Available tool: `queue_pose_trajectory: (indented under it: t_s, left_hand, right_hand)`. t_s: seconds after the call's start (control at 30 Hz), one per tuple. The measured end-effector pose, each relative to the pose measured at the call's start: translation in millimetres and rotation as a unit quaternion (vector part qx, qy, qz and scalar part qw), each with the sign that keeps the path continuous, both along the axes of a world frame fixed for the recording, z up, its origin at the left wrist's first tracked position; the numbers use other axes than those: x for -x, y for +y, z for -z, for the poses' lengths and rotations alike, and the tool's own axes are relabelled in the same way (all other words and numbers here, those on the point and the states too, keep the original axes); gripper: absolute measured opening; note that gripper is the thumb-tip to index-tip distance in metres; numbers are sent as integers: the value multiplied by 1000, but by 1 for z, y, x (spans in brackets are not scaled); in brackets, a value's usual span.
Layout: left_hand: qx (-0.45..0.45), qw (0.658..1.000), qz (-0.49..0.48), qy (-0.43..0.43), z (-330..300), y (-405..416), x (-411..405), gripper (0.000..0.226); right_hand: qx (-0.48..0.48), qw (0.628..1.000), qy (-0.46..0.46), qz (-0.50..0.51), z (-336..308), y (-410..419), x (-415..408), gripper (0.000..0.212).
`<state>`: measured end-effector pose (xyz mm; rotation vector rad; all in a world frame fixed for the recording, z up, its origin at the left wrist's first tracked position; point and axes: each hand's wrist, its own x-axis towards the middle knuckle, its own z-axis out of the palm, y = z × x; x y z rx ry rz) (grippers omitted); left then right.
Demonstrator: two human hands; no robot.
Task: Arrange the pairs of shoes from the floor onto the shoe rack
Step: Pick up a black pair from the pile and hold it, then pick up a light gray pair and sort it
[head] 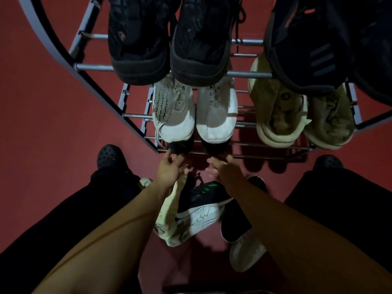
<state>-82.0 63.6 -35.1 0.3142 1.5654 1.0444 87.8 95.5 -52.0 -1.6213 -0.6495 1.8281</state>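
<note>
Two hands meet a black pair on the shoe rack's [135, 115] low tier: left hand [169, 169] pinches the left black shoe [180, 146], right hand [221, 168] holds the right black shoe [214, 148], likely squaring heels. Behind both grips, loose shoes [197, 211] lie on the dim red floor [53, 124].

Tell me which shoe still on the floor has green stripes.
The black mesh sneaker with a white sole, lying between the forearms atop the pile; the other floor shoes show no green.
</note>
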Motion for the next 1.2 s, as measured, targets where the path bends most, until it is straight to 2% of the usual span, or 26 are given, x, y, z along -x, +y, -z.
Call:
queue_pose_trajectory:
  t_s: [0.1,0.2,0.27,0.33,0.4,0.47,0.53,0.6,0.7,0.77,0.8,0.93,0.97,1.0,1.07,1.13,1.2]
  left_hand:
    - [27,997,52,47,11,-16,4,56]
    - [68,984,118,113,17,-41,1,72]
    - [92,967,169,170,21,-57,0,62]
    - [129,941,207,233,32,-74,7,59]
    - [177,907,232,303,47,-90,18,75]
    - [230,863,260,368,55,-102,26,81]
    - [264,849,282,361,47,-106,25,75]
    - [288,854,283,328,51,-110,26,76]
    - [303,877,244,281,74,-117,32,98]
    - [302,884,239,264,91,-121,38,104]
    - [297,888,241,257,94,-121,38,97]
    - [207,922,234,229,71,-114,22,36]
    - [178,925,250,223,64,-114,17,29]
    - [145,933,257,205,57,-113,10,28]
    - [121,944,255,173,47,-109,0,43]
    - [91,941,277,172,35,-106,-6,54]
    - [33,883,376,279,29,-105,-5,53]
  right_hand:
    - [-13,996,-64,-55,4,-17,-10,12]
    - [26,994,-69,-80,12,-42,-30,31]
    - [50,990,-92,-94,18,-59,-45,41]
    - [75,986,-112,-96,27,-74,-56,47]
    - [106,982,-120,-99,36,-85,-64,49]
    - [121,980,-116,-108,42,-92,-69,50]
    - [126,979,-112,-117,48,-99,-69,48]
    - [127,976,-117,-132,54,-106,-66,46]
    - [142,972,-120,-147,67,-115,-63,42]
    - [151,970,-118,-149,71,-119,-61,33]
    - [151,970,-118,-152,73,-121,-60,31]
    - [138,969,-121,-168,72,-125,-54,36]
    - [139,969,-119,-166,70,-125,-53,37]
    - [138,971,-116,-159,68,-124,-51,38]
    - [132,977,-100,-132,62,-119,-45,42]
    - [140,983,-69,-95,49,-112,-40,45]
    - [152,985,-42,-70,30,-106,-38,45]
